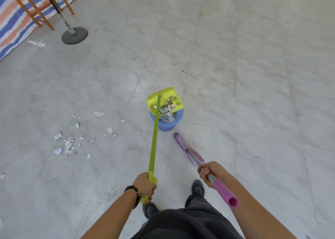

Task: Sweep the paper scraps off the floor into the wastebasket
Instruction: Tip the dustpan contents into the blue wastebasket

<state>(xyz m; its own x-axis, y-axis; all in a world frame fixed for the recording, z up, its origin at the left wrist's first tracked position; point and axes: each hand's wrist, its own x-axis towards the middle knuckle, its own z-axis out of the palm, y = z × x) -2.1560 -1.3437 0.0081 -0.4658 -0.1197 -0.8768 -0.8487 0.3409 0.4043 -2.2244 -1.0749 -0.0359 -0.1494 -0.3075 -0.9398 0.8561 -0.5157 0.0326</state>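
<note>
The person is tipping a load out: the left hand (145, 186) is gripping the green handle, fingers curled round it, holding the yellow dustpan (164, 99) tilted over the blue wastebasket (167, 123), w/ paper already lying inside. The right hand (208, 173) is gripping the purple broom (187, 149), its head resting on the floor just beside the basket. Many paper scraps (68, 145) are lying well to the left — job looks approx. half done. Next move is probably calling for bringing pan & broom back over to that pile.

Dark bead bracelet (133, 195) on wrist by left hand (145, 185); forearms bare; dk grey trousers (188, 222); dk grey shoes (198, 188) w/ rounded toes.
</note>
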